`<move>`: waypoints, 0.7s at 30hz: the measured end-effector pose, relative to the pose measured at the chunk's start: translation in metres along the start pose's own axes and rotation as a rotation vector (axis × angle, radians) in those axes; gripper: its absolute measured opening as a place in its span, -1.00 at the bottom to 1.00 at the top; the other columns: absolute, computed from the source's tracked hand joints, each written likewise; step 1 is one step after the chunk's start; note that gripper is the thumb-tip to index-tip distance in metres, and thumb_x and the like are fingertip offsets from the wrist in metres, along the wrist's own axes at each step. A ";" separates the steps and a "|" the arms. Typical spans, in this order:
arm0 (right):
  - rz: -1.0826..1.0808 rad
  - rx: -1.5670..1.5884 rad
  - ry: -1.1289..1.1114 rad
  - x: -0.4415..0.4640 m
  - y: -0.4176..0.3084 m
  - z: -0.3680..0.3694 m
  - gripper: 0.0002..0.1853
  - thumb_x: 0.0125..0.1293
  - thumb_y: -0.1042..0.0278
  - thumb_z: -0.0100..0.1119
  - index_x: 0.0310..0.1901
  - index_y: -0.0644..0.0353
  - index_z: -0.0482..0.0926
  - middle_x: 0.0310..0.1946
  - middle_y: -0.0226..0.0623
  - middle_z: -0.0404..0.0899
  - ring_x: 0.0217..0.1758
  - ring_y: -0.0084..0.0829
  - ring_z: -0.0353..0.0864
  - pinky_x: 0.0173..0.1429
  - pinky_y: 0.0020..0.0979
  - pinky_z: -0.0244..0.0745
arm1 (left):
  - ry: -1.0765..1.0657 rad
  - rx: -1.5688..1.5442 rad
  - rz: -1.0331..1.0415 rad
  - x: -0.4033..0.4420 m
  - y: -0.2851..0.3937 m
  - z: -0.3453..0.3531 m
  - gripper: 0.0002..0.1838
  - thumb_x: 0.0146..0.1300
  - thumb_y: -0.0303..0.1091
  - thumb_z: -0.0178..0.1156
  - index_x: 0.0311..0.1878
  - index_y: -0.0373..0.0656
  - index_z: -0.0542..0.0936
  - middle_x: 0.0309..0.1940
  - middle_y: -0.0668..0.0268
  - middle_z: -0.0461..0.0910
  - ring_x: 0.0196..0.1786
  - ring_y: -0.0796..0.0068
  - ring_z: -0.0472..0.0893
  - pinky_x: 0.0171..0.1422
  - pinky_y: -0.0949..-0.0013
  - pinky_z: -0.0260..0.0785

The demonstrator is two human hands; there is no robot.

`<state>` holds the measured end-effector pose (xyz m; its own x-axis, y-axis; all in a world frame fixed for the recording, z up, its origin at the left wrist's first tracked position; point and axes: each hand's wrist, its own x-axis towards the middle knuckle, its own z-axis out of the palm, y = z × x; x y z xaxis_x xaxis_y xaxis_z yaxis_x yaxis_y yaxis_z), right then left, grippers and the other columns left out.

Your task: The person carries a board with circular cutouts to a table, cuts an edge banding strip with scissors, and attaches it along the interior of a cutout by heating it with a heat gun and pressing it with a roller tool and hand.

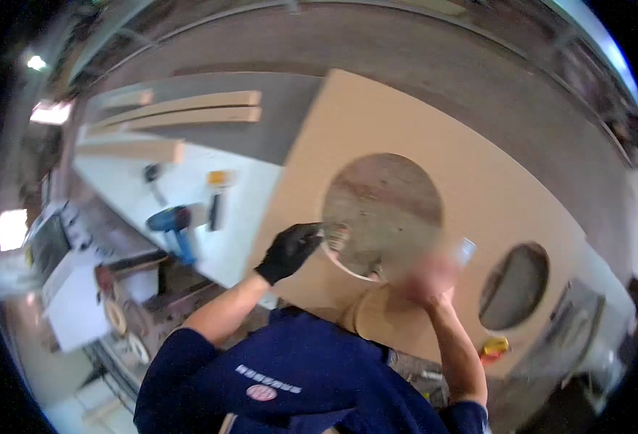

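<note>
A large tan board with a big round hole lies in front of me. My left hand, in a black glove, is at the hole's left rim with its fingers closed. Its fingertips meet a thin pale strip that curves along the lower-left rim. My bare right hand is smeared by motion over the board, right of the hole's lower edge. A small pale bluish thing shows at its fingers, too blurred to name. Tan round-edged pieces lie close to my body beneath that hand.
A smaller oval hole is cut at the board's right, with a yellow-and-red tool near it. On the left, a white panel bears a blue drill and a black-and-yellow tool. Wooden strips lie behind.
</note>
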<state>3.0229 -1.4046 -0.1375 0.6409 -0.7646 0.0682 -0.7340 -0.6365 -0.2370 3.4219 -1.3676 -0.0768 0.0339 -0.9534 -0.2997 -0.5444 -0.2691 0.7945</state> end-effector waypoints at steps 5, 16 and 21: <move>-0.018 0.065 0.157 0.048 -0.026 -0.005 -0.51 0.10 0.08 0.43 0.09 -0.05 0.60 0.08 -0.45 0.60 0.31 -0.39 0.48 0.32 -0.17 0.17 | -0.212 -0.288 0.035 0.078 0.018 0.069 -0.62 0.45 -0.38 0.21 0.25 -0.33 0.55 0.16 0.07 0.65 0.20 0.35 0.64 0.30 0.31 0.49; -0.023 0.077 0.157 0.047 -0.023 0.000 -0.49 0.11 0.04 0.40 0.09 0.04 0.62 0.09 -0.38 0.61 0.29 -0.34 0.49 0.34 -0.15 0.17 | -0.284 -0.812 -0.079 0.170 0.073 0.193 -0.63 0.37 -0.31 0.30 0.18 -0.27 0.62 -0.03 0.31 0.71 -0.04 0.53 0.64 0.06 0.37 0.53; -0.041 0.096 0.168 0.046 -0.020 -0.001 -0.52 0.11 0.08 0.39 0.08 0.02 0.64 0.08 -0.37 0.62 0.27 -0.35 0.50 0.31 -0.15 0.22 | -0.182 -0.618 0.029 0.166 0.089 0.187 -0.69 0.35 -0.33 0.30 0.08 -0.28 0.67 -0.15 0.33 0.74 -0.17 0.55 0.63 -0.01 0.39 0.52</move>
<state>3.0665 -1.4274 -0.1287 0.6174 -0.7497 0.2384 -0.6782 -0.6608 -0.3216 3.2220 -1.5246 -0.1551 -0.1459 -0.9379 -0.3148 0.0418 -0.3238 0.9452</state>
